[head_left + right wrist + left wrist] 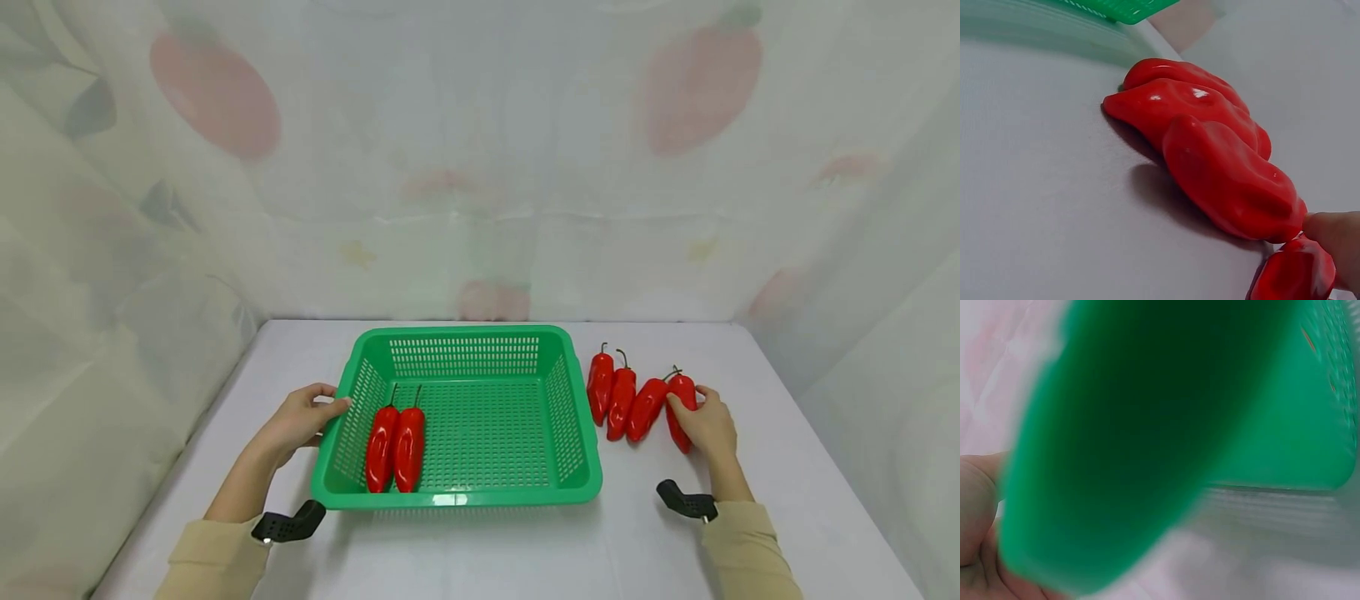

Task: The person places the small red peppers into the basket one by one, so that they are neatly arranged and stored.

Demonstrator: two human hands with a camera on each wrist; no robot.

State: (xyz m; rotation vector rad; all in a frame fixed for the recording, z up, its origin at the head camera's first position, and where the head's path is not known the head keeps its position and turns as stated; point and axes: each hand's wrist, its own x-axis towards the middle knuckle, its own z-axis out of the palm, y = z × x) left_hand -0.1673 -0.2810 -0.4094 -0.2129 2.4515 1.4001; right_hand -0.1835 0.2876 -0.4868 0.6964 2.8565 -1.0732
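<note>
A green plastic basket [457, 500] stands mid-table, with two red chili peppers [408, 450] lying side by side at its left. My left hand [300, 417] grips the basket's left rim, thumb over the edge; the left wrist view shows the basket wall [1285, 444] large and blurred. On the right, my right hand [708, 425] pinches the rightmost red pepper [681, 408] between thumb and fingers. In the right wrist view this pepper [1291, 275] shows at the bottom edge by the fingers [1341, 244].
Three more red peppers [621, 404] lie in a row between the basket and my right hand, stems to the back. The white table [525, 558] ends at a pale printed curtain [480, 167], with more sheeting at both sides.
</note>
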